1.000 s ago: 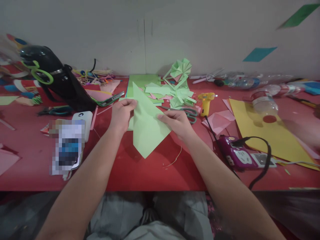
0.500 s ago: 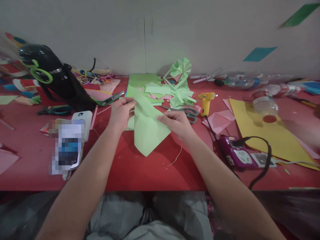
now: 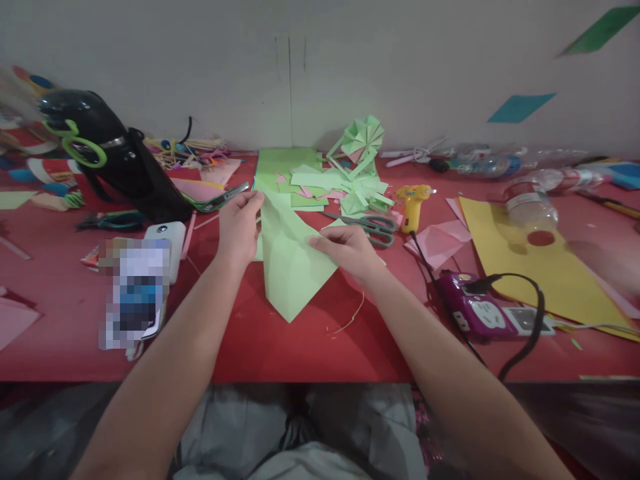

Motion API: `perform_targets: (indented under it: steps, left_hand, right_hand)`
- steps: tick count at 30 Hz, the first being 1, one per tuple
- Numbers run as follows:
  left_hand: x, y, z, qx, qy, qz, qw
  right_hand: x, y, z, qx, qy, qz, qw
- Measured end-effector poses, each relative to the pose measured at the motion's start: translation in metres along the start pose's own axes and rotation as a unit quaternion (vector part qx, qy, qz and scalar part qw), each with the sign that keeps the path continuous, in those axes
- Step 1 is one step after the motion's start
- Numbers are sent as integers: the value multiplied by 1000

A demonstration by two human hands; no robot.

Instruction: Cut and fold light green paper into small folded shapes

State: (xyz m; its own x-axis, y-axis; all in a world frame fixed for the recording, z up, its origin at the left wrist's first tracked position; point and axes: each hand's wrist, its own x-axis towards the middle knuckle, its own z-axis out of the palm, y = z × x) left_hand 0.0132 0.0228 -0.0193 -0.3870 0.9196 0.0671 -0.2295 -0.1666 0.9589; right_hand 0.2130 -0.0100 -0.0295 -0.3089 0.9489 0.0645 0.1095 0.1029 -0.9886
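Observation:
A creased sheet of light green paper [image 3: 295, 267] is held up over the red table, one corner pointing down toward me. My left hand [image 3: 241, 223] pinches its upper left edge between thumb and fingers. On the right side, my right hand [image 3: 347, 250] grips the paper with the thumb on top; its other fingers are partly hidden. Behind the paper lie green paper scraps [image 3: 315, 177] and a folded green paper rosette [image 3: 364, 137]. Grey-handled scissors [image 3: 383, 230] rest just beyond my right hand.
To the right are a yellow glue gun [image 3: 413, 207], pink paper [image 3: 440, 241], a purple power strip [image 3: 475, 310] with cables, yellow card [image 3: 550, 273] and a plastic bottle [image 3: 533, 203]. On the left stand a black flask [image 3: 107, 147], a phone [image 3: 140, 293] and pliers [image 3: 113, 220].
The green paper has shifted slightly left and its lower corner has come a little nearer to me. Both hands have moved slightly left, still holding it.

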Motion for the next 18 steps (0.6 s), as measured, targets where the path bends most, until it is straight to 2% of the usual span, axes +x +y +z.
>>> perform_targets:
  steps: [6,11,15,18]
  left_hand:
    - [1,-1,-2,-3,1,19,1000]
    - [5,-1,-6,-3,-9,14,1000]
    - [2,0,-9,96,-40,85,991]
    - [-10,4,-6,189,-141,108,966]
  right_hand:
    - [-1,0,2,-17,-32,26,999]
    - [-4,-4,5,-78,-64,-2,995]
    - [-2,-6,7,-81,6,-62,995]
    - [1,-5,6,-43,55,-95,993]
